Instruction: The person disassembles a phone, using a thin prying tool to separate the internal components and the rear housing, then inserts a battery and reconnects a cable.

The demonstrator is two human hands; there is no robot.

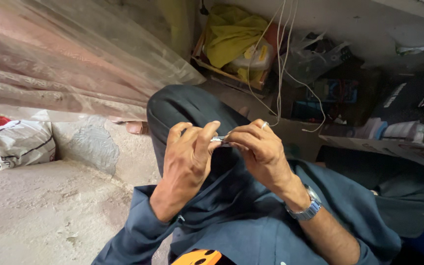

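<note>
Head view: left hand (185, 157) and right hand (260, 147) both pinch a small shiny metal piece (218, 139).

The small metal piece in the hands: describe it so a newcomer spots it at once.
Above the raised knee in dark trousers, the left hand and right hand meet fingertip to fingertip. The small metal piece bridges them: thin, silvery and shiny, unlike the white wires hanging behind.

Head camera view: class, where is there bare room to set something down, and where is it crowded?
Free: the concrete slab, bordered by the white sack and the person's knee. Crowded: the far corner, with the yellow cloth, hanging white wires and boxes.
</note>
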